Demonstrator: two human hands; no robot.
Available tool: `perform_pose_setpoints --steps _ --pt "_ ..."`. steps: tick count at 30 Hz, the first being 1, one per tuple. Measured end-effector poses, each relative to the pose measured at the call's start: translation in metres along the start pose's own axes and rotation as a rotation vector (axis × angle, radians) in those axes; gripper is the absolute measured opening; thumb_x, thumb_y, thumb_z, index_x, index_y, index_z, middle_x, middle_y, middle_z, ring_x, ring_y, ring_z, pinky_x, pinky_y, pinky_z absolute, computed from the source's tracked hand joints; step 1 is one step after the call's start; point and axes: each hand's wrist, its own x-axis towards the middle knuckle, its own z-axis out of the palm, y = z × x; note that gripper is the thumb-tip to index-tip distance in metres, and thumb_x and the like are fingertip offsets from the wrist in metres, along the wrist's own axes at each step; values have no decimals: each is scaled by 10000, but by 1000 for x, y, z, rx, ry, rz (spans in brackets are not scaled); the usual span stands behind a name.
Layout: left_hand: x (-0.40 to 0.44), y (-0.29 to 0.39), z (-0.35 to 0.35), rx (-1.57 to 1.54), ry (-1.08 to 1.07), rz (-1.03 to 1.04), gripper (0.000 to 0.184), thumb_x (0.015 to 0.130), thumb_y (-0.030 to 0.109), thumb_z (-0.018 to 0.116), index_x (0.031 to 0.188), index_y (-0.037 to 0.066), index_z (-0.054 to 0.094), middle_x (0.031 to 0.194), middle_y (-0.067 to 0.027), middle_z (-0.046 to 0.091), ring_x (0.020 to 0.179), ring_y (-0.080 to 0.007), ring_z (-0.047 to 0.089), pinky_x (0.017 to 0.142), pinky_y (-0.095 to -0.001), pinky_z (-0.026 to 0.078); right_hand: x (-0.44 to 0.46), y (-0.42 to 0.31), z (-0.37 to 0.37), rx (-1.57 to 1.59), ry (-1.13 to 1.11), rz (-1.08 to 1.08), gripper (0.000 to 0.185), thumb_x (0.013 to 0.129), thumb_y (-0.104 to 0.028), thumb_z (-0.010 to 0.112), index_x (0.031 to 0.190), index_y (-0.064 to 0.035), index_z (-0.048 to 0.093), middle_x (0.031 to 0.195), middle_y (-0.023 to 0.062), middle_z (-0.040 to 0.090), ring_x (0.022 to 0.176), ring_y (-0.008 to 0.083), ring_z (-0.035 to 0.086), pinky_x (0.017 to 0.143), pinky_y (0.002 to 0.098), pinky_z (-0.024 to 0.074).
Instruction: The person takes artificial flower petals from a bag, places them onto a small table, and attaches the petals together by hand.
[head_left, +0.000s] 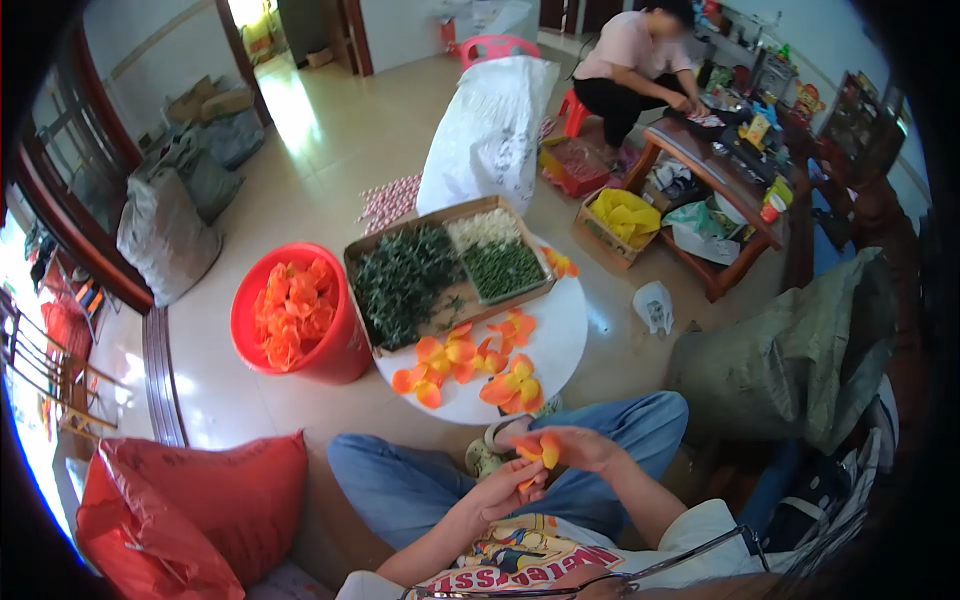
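Over my lap, my left hand (508,487) is closed around the lower part of an orange and yellow artificial flower (541,450). My right hand (585,448) curls against the petals from the other side; its fingertips are partly hidden behind them. Just beyond, several finished-looking orange and yellow blooms (516,386) lie on a round white stool top (555,345). A cardboard tray (450,325) rests on the same top, holding dark green artificial sprigs (405,275), small green pieces (503,268) and whitish pieces (484,229).
A red bucket (345,345) of orange petals stands left of the stool. Nearby are a red sack (200,510), an open grey-green sack (790,350) and a white sack (490,130). A co-worker (635,60) sits by a wooden table (700,150) at the back right.
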Motion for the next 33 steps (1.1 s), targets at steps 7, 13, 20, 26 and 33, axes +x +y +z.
perform_pose_setpoints --steps 7,13,20,26,33 --pt "2 -7 -3 -24 -36 -31 161 932 277 571 934 123 521 745 38 500 654 -89 454 640 -235 394 0 24 -24 -75 102 -71 479 955 -147 480 1394 -8 352 1405 166 398 1281 284 422 1075 396 321" --pt "10 -15 -21 -125 -91 -67 129 941 253 559 946 139 497 736 37 482 600 -72 411 620 -240 387 1 38 -35 6 16 -23 432 958 -167 480 1374 -66 417 1350 125 435 1227 264 468 1039 372 391" --pt "14 -14 -32 -143 -85 -105 146 947 275 549 946 141 493 716 45 470 495 -27 335 615 -227 370 -2 33 -26 -126 33 -77 413 943 -166 507 1331 -29 467 1330 118 462 1216 235 478 1036 343 388" --pt "13 -16 -31 -111 -17 -120 166 952 284 539 922 126 496 708 38 472 492 -36 337 605 -224 361 1 41 -43 -83 84 -102 307 911 -119 543 1201 -18 563 1144 131 573 1064 236 577 955 316 460" --pt "15 -27 -47 225 159 60 331 981 348 455 1095 56 563 880 -39 607 676 -128 549 679 -254 461 7 54 -46 -311 315 -258 201 834 -31 634 1032 -35 597 969 112 640 854 200 647 693 294 542"
